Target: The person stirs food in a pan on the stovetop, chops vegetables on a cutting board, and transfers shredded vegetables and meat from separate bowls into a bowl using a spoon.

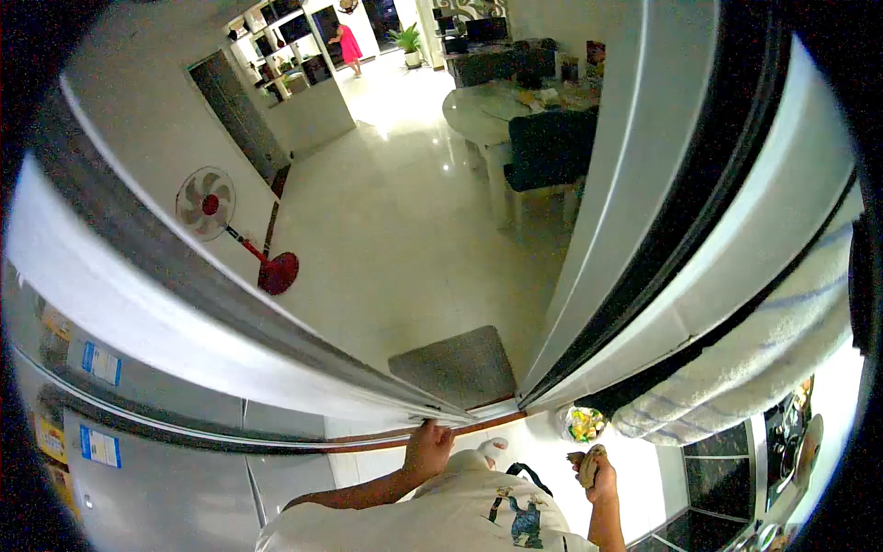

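Note:
My left hand (430,449) is at the lower edge of the sliding door (303,368), with its fingers curled at a small dark handle (426,419). At the right, my right hand (602,477) is closed around a tan, lumpy item (589,466), whose kind I cannot make out. A darker bit sticks out at its left side. Just above this hand stands a bin (583,423) lined with a pale bag, with yellow and green scraps in it. Part of a white slipper (493,448) shows between my hands.
A grey mat (460,365) lies beyond the doorway. A fan (207,204) stands at the left wall, a table (483,109) and dark chair (552,147) at the right. Far back is a person in red (349,46). A fridge (166,488) and towel (736,350) flank me.

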Available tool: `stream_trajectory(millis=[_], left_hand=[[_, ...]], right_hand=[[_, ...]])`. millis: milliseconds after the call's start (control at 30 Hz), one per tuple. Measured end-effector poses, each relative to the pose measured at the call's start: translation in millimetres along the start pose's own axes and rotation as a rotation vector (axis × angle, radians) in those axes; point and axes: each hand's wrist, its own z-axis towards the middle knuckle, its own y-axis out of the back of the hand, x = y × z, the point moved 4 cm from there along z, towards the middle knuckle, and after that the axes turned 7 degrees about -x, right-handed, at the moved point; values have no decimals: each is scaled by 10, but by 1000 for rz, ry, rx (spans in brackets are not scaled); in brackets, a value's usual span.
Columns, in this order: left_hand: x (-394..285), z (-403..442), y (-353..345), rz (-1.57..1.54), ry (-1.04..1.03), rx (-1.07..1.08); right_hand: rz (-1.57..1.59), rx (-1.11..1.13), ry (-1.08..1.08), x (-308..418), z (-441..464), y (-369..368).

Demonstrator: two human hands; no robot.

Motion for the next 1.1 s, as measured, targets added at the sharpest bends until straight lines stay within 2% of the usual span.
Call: stream_trajectory(millis=[100,167,200,233,300,367,533,600,667,733,833,900,933,967,1033,1100], left_hand=[[-144,173,-75,-142,-26,-91],[-93,164,-193,-154,22,-59],[-304,192,-72,-189,180,44],[-161,242,-241,-161,173,20],[-13,259,-603,-446,292,87],[-236,308,-511,-275,208,44],[-717,473,-560,-180,107,-19],[-760,527,-665,-152,107,-39],[-904,559,-699,-174,153,-62],[-950,600,-809,-198,141,-83],[-1082,690,-880,-177,147,-72],[-1155,754,-923,-162,161,12],[-1154,816,-979,-118,109,-16],[-1119,849,-1063,-228,150,25],[-1317,871,-952,-155,143,96],[-1268,1017,-1146,-138,131,106]], right_hand=[[59,2,24,119,-34,0],[95,10,-10,7,-133,98],[118,61,-11,34,-253,62],[127,61,-9,3,-252,70],[143,5,-39,-101,-295,223],[150,13,-15,-137,-433,337],[111,-60,24,-121,-823,754],[116,-95,24,-197,-956,938],[94,-248,36,-204,-1147,1108],[112,-213,36,-255,-1257,1269],[148,-198,36,-317,-1411,1386],[139,-183,76,-397,-1416,1482],[144,-188,72,-420,-1434,1482],[154,-198,78,-426,-1434,1480],[169,-212,84,-431,-1458,1468],[230,-207,69,-429,-1457,1413]])
